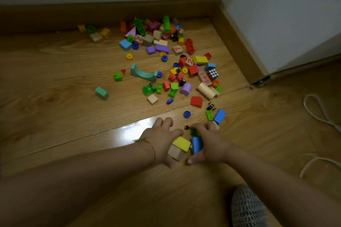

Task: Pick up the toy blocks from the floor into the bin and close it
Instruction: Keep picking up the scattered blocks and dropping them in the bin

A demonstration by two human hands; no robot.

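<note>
Both hands are down on the floor (55,79), close together and cupped round a little clutch of blocks: the left hand (160,142) curls in with its thumb tucked under and its fingers spread over the top, and the right hand (208,142) mirrors it, thumb low and fingers hooked over the far end. Caught between them is the yellow block (181,143), a flat slab lying tilted, its long axis slanting from the left hand's fingers down toward the right thumb. Directly under its near edge sits a plain wooden block (176,153), pale and squarish, touching the left palm. Just right of the yellow block a blue block (197,144) lies against the right palm, its long axis running away from the person. Beyond that, a translucent green piece (194,132) sits under the right fingertips. Well beyond the yellow block, the other toy blocks (166,61) lie scattered toward the skirting board (73,14), many-coloured, some wooden, some studded plastic
</note>
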